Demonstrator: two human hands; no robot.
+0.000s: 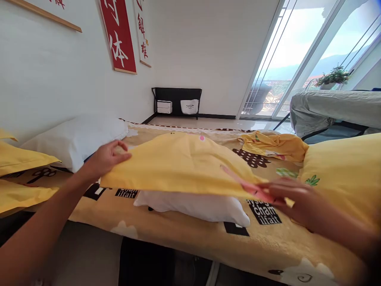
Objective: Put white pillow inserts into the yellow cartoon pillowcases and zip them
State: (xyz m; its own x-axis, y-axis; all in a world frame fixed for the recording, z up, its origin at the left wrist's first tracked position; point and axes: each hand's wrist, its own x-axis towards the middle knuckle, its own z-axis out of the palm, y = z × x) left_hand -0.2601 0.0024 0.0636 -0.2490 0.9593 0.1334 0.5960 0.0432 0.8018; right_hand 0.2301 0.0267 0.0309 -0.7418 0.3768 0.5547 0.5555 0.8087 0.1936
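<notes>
Above patterned bedding (268, 244), your left hand (110, 159) and right hand (293, 194) pinched yellow fabric (178, 165) over a white pillow (193, 206); even tension seemed best.

“ilfait” on blanket (190, 236), “体” on scroll (121, 37)

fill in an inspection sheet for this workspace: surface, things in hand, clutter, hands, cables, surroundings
Surface: tan patterned blanket, slightly rumpled.
Job's things: yellow pillowcase; white pillow pokes out below its near edge, how far inside cannot be told.
Clutter: crumpled yellow cloth and yellow pillow at right; second white pillow and yellow fabric at left.
Hands: left hand and right hand grip the pillowcase's edge at opposite ends; right blurred.
Cables: nothing seen.
Surroundings: red wall scroll, black rack, glass doors.
</notes>
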